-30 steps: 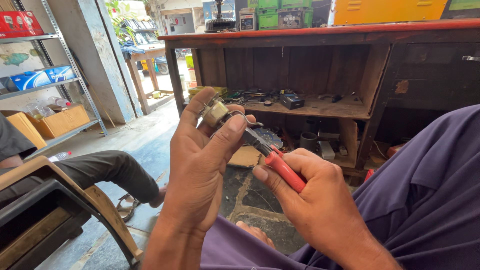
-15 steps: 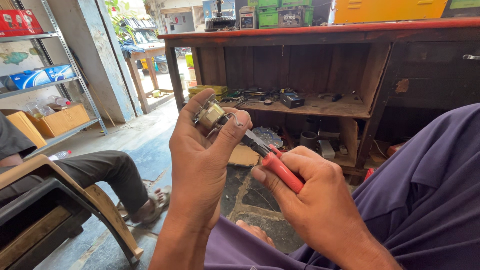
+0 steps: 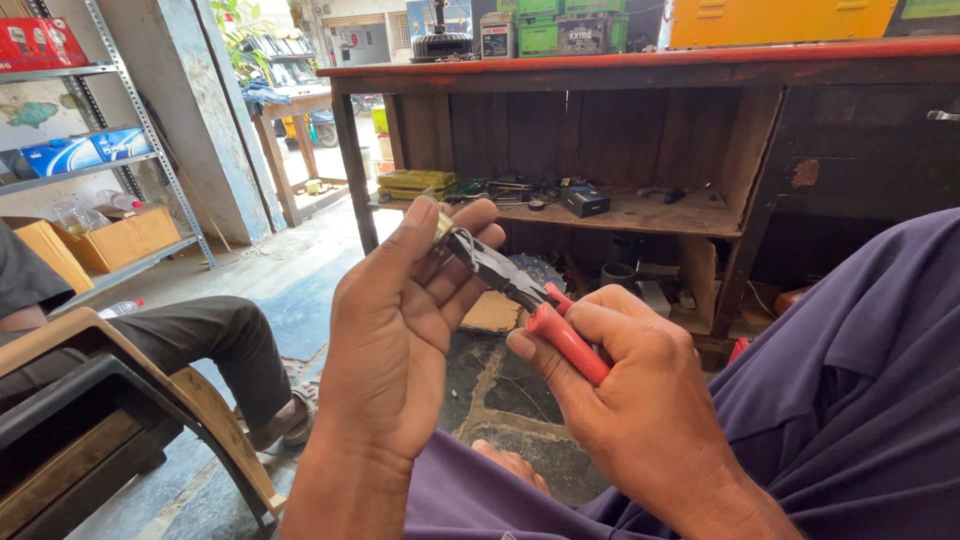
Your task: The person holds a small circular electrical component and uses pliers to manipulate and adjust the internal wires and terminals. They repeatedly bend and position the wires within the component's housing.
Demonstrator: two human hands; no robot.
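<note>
Bright daylight enters from the open doorway (image 3: pixel 330 70) at 11 o'clock, slightly overexposed there. Shelf recess (image 3: pixel 600 140) at 12 o'clock lies in shade. Hands evenly lit, in sharp focus; mild wide-angle stretch at the edges.

I see my left hand (image 3: pixel 395 335) raised near the centre of the view, thumb and fingers pinching a small metal part (image 3: pixel 447 232). At about four o'clock from it my right hand (image 3: pixel 640 400) is wrapped around the red handles of pliers (image 3: pixel 520 290), whose dark nose runs up toward ten o'clock and meets the part between my left fingertips. At twelve o'clock stands a wooden bench (image 3: pixel 640 60) with a red top and a cluttered lower shelf (image 3: pixel 620 212). At nine o'clock another person's leg (image 3: pixel 215 340) stretches from a wooden chair (image 3: pixel 130 400). Metal shelving (image 3: pixel 110 170) with boxes fills ten o'clock.
</note>
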